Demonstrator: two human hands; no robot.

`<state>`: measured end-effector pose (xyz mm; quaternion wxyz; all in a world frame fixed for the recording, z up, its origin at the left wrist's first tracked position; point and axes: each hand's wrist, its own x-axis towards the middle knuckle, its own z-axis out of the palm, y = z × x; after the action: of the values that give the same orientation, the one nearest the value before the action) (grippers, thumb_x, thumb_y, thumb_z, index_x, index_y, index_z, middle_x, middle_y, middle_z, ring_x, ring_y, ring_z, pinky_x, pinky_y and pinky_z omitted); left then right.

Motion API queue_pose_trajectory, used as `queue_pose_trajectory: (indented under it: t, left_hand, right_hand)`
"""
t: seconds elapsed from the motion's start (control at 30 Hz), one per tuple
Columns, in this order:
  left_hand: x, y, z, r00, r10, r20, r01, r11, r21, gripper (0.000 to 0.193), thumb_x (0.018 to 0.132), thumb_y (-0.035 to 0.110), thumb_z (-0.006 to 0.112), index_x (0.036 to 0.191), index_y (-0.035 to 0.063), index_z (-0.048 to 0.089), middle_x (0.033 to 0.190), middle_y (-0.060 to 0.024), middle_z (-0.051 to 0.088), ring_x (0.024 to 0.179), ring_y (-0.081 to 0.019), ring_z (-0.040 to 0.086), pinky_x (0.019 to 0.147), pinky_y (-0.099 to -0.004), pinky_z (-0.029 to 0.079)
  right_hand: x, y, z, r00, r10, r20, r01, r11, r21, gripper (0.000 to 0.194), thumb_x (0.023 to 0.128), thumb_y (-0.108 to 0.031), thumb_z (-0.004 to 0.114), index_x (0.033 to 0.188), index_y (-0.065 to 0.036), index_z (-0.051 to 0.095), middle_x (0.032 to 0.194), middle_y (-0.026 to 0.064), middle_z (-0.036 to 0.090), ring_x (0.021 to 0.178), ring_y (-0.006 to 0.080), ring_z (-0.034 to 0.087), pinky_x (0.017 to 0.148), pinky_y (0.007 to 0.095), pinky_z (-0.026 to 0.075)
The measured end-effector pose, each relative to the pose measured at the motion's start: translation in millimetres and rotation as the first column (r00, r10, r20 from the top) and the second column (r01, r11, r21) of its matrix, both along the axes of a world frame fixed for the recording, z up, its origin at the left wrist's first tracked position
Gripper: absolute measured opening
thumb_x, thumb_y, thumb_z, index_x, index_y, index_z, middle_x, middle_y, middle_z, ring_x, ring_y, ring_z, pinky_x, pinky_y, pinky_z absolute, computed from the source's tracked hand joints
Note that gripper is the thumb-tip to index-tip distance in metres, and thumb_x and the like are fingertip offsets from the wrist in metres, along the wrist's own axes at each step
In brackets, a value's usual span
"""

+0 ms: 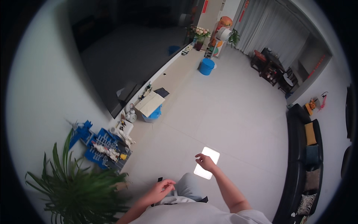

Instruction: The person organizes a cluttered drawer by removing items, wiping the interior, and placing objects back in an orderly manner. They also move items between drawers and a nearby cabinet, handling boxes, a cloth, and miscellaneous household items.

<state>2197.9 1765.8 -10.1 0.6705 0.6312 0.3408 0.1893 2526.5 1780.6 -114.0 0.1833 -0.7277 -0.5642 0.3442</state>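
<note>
My left hand (163, 188) is held in front of my waist, fingers loosely bent, with nothing seen in it. It is nearest to my light-coloured trousers (188, 186). Farther forward, my right hand (206, 162) is held out with its thumb and fingers apart and curled. I see nothing between those fingers. A bright white rectangular panel with rounded corners (211, 154) shows beyond and below the right hand, partly covered by it. Whether the panel lies on the floor or above it, I cannot tell.
A leafy plant (81, 184) and blue toy-brick models (103, 148) stand left. A long low ledge (176, 71) runs under a large dark screen (125, 50). By it are a blue bin (152, 115) and a blue bucket (207, 67). A black sofa (296, 148) lines the right wall.
</note>
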Motion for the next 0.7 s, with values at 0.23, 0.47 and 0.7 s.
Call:
queue_pose_trajectory:
  t: [0.23, 0.47, 0.7]
  left_hand:
    - [10.9, 137.6, -98.6, 0.778, 0.584, -0.232, -0.616, 0.782, -0.097, 0.024, 0.094, 0.011, 0.052, 0.115, -0.0003, 0.053, 0.095, -0.0092, 0.063, 0.090, -0.0150, 0.061, 0.081, -0.0272, 0.049]
    - [155.6, 231.6, -162.2, 0.619, 0.520, -0.588, -0.772, 0.540, -0.335, 0.021, 0.093, 0.014, 0.055, 0.110, 0.0016, 0.057, 0.087, -0.0075, 0.064, 0.081, -0.0145, 0.060, 0.074, -0.0285, 0.050]
    - [241.4, 260.8, -174.7, 0.457, 0.394, -0.797, -0.887, 0.267, -0.377, 0.024, 0.092, 0.021, 0.056, 0.107, 0.0023, 0.058, 0.082, -0.0101, 0.066, 0.074, -0.0182, 0.063, 0.069, -0.0304, 0.051]
  right_hand:
    - [80.4, 353.5, -131.6, 0.980, 0.200, 0.022, -0.200, 0.980, -0.006, 0.027, 0.081, -0.020, 0.058, 0.106, -0.010, 0.064, 0.085, 0.0140, 0.067, 0.080, 0.0304, 0.065, 0.073, 0.0385, 0.051]
    - [82.3, 689.7, -323.1, 0.935, 0.304, 0.180, -0.306, 0.952, -0.017, 0.030, 0.081, -0.018, 0.060, 0.111, -0.017, 0.060, 0.110, 0.0141, 0.056, 0.101, 0.0327, 0.058, 0.085, 0.0429, 0.049]
    - [33.3, 825.0, -398.0, 0.750, 0.537, 0.387, -0.601, 0.797, 0.060, 0.056, 0.078, -0.023, 0.066, 0.131, -0.026, 0.050, 0.128, 0.0100, 0.043, 0.114, 0.0298, 0.045, 0.092, 0.0440, 0.041]
